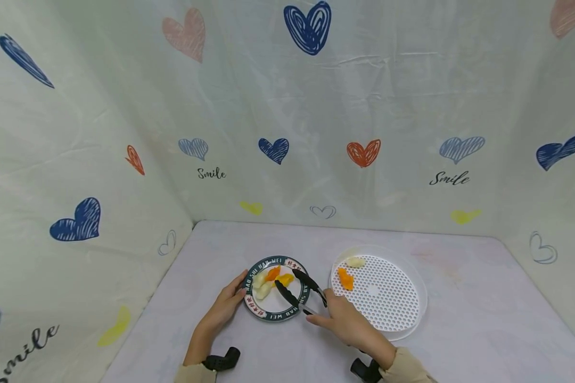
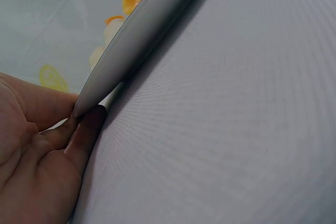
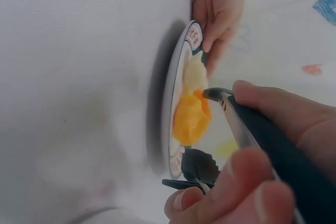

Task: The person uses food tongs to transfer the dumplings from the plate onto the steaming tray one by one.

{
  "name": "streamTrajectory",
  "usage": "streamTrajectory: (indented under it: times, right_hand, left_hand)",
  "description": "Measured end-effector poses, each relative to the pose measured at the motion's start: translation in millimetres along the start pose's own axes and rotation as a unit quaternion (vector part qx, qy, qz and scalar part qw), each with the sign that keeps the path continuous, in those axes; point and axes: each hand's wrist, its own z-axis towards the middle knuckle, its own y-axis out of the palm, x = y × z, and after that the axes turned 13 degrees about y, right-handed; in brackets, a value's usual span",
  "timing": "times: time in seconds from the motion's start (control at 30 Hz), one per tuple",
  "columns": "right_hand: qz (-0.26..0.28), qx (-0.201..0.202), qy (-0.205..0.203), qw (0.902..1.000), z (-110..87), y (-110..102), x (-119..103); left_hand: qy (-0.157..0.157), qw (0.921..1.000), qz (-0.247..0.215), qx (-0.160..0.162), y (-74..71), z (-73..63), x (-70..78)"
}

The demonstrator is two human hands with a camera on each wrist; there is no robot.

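Note:
My left hand pinches the rim of a round plate with a green, lettered border; in the left wrist view, the thumb lies over the edge and fingers under it. On the plate sit pale dumpling-like pieces, an orange one and a yellow one. My right hand grips black-tipped tongs over the plate. Their tips are apart, on either side of the yellow piece. Whether they touch it I cannot tell.
Right of the plate lies a round white perforated tray, bearing a pale piece and an orange piece. Both rest on a white-covered table. A heart-printed curtain rises behind and at the sides.

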Motion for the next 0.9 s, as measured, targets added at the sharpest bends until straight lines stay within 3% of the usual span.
streamTrajectory:
  times: [0.23, 0.37, 0.6, 0.9]
  right_hand:
    - [0.007, -0.006, -0.002, 1.0000, 6.4, 8.9, 0.8]
    - [-0.016, 0.001, 0.000, 0.9999, 8.5, 11.2, -0.2]
    - [-0.080, 0.034, -0.031, 0.9957, 10.1, 11.2, -0.6]
    - [-0.112, 0.052, -0.031, 0.9919, 10.2, 11.7, -1.9]
  left_hand:
    - [-0.001, 1.0000, 0.002, 0.000, -0.4, 0.4, -1.0]
    - [-0.002, 1.0000, 0.006, 0.001, -0.4, 1.0, -2.9]
    - [0.004, 1.0000, 0.003, -0.001, -0.9, 1.0, 0.4]
    - [0.007, 1.0000, -0.003, 0.000, -0.3, 0.1, 0.3]
